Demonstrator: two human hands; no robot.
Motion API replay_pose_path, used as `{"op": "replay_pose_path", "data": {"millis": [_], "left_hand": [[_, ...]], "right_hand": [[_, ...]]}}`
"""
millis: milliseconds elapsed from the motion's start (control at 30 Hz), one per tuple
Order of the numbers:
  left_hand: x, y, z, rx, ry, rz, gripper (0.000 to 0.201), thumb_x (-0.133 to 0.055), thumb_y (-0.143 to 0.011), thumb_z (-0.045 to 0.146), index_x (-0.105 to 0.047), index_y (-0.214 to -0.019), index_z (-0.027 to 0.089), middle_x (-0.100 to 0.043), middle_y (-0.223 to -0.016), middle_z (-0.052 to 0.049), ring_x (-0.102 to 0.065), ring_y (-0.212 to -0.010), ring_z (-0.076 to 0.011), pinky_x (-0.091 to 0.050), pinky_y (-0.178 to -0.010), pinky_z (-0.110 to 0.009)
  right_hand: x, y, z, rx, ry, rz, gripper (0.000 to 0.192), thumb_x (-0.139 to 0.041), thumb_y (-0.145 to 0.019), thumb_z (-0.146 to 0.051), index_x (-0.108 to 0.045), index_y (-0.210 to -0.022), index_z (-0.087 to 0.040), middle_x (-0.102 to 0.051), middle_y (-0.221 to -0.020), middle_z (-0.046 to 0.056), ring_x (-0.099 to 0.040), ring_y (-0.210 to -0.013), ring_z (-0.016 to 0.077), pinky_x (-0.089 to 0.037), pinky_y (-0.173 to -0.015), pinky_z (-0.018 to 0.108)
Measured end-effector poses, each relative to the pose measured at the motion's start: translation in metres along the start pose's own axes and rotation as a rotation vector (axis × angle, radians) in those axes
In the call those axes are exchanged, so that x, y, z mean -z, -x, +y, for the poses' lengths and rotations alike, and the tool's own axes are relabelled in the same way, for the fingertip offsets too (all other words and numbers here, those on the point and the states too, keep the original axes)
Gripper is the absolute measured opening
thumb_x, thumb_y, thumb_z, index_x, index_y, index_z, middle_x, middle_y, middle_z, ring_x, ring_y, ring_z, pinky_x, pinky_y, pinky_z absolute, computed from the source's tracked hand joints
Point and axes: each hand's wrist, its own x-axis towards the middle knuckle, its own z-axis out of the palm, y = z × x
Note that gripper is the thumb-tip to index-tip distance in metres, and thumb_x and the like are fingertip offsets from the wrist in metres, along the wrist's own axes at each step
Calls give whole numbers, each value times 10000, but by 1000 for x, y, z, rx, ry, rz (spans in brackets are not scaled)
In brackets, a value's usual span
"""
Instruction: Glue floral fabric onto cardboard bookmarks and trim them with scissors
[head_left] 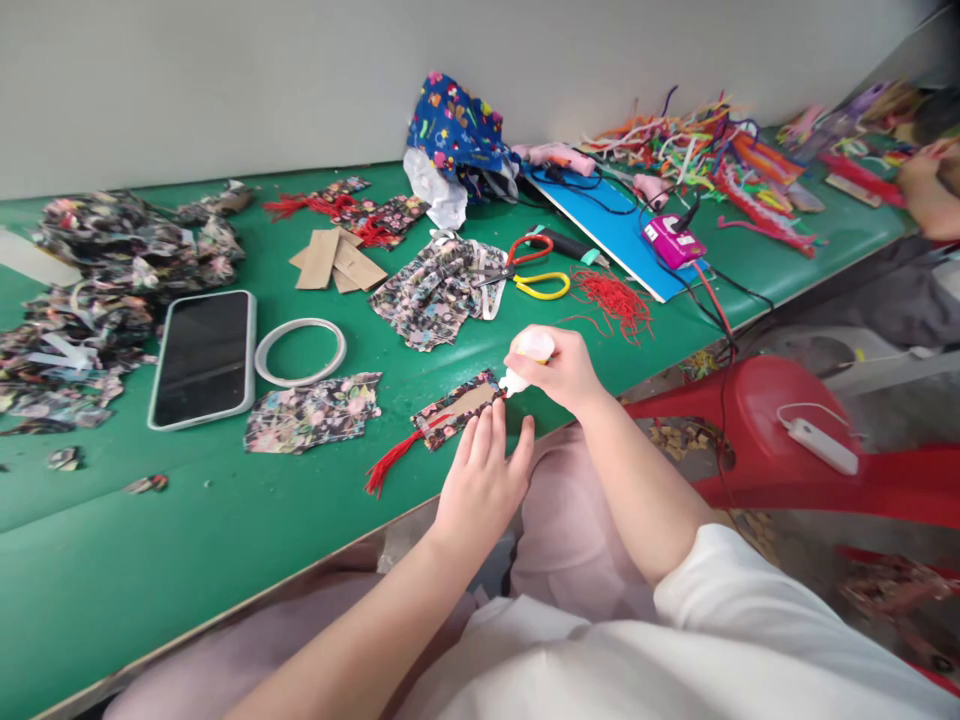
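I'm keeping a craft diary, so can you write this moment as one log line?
right hand: grip on glue bottle, tip at bookmark | left hand: pressing fabric bookmark | red tassel attached | green table

glue bottle (pixel 527 357) tipped onto floral bookmark (pixel 457 409).

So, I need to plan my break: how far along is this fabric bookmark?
Looks done: the floral strip already carries its red tassel. In hand: the right hand tips a glue bottle onto its exposed cardboard, while the left hand steadies it. Left: that cardboard is still uncovered.
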Motion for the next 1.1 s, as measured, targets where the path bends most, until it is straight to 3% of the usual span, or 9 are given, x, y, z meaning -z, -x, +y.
{"op": "replay_pose_path", "data": {"millis": [600, 800, 1100], "left_hand": [[1, 0, 0, -4, -46, -11, 479, -481, -873, 268, -394, -1325, 137, -463, -1333, -263, -472, -1228, -330, -410, -997, -442], [1, 0, 0, -7, -39, -10, 473, -484, -870, 264, -403, -1316, 127, -452, -1336, -275, -465, -1230, -340, -407, -1002, -439], [0, 0, 0, -4, -22, -14, 460, -470, -879, 257, -404, -1317, 131, -437, -1340, -289, -451, -1240, -348, -395, -1012, -445]], "right_hand": [[-4, -2, 1, 138, 32, 29, 213, -687, -705, -380, -597, -685, -187, -629, -697, 7, -570, -651, 135, -439, -625, 259], [-7, -4, 3, 177, 47, 88, 211, -682, -712, -398, -618, -739, -199, -673, -800, 20, -612, -746, 151, -467, -720, 273], [-8, -4, 2, 158, 53, 59, 203, -676, -714, -383, -595, -702, -197, -648, -728, 2, -594, -680, 140, -474, -671, 257]]}}
